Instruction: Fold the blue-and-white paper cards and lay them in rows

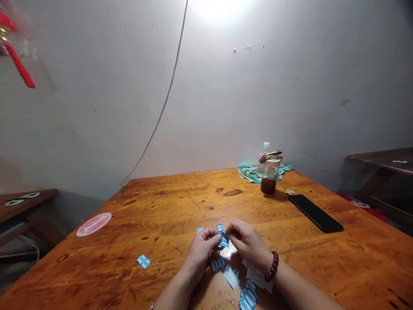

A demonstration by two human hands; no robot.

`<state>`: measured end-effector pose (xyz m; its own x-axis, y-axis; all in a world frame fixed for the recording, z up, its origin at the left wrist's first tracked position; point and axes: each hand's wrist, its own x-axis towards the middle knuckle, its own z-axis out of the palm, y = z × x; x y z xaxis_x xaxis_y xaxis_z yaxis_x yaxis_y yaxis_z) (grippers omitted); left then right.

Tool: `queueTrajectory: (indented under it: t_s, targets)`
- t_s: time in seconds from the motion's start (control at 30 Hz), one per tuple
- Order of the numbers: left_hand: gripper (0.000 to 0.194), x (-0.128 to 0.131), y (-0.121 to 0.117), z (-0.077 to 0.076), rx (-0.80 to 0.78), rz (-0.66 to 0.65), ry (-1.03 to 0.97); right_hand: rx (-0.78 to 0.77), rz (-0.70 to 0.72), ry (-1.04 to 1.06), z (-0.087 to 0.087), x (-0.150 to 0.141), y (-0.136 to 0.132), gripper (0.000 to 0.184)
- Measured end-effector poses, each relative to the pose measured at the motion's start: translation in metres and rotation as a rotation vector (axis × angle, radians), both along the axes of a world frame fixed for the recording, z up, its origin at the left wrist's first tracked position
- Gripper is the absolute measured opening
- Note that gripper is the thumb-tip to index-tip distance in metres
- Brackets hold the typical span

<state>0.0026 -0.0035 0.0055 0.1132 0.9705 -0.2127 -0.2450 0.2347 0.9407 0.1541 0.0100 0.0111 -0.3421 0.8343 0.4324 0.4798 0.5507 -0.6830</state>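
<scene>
Between thumb and fingers, my left hand (pixel 204 249) grips a small blue-and-white printed paper piece (pixel 222 236), perhaps more than one layered together. My right hand (pixel 244 242) is closed in a pinch at the right edge of that piece; its fingertips partly cover what they grip. Below the hands lie more blue-and-white pieces (pixel 217 264), a pale sheet (pixel 231 277) and a cluster of blue-outlined pieces (pixel 248 296). White paper (pixel 258 275) is partly hidden under my right wrist. Another printed piece (pixel 143 261) lies alone to the left.
The wooden table (pixel 174 202) reaches the wall. At right are a black phone (pixel 315 213), a cup with dark liquid (pixel 269 178), a clear bottle (pixel 266 148) and turquoise ribbon (pixel 250 173). A pink oval marker (pixel 94 224) lies at the left edge.
</scene>
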Motion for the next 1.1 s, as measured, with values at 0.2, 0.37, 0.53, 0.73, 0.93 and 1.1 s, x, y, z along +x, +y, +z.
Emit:
queueTrajectory:
  t_s: [0.2, 0.37, 0.53, 0.73, 0.93, 1.1]
  targets:
    - [0.023, -0.002, 0.002, 0.000, -0.014, 0.034, -0.030, -0.067, -0.015, 0.029, 0.002, 0.001, 0.000, 0.008]
    - [0.024, -0.001, 0.001, 0.003, -0.001, 0.068, 0.008, -0.180, 0.034, 0.131, -0.002, -0.002, 0.002, 0.008]
    - [0.023, 0.000, 0.000, 0.001, 0.024, 0.017, 0.047, -0.210, 0.041, 0.185, -0.005, -0.005, 0.003, 0.008]
    - [0.023, -0.002, 0.000, -0.002, 0.047, -0.022, 0.026, -0.263, 0.077, 0.251, -0.010, -0.005, 0.005, 0.006]
    - [0.022, -0.001, -0.001, -0.001, 0.035, -0.029, 0.018, -0.283, 0.091, 0.299, -0.014, -0.005, 0.007, 0.007]
    - [0.023, -0.001, -0.001, -0.002, 0.028, -0.063, -0.010, -0.381, 0.142, 0.344, -0.014, -0.005, 0.006, 0.013]
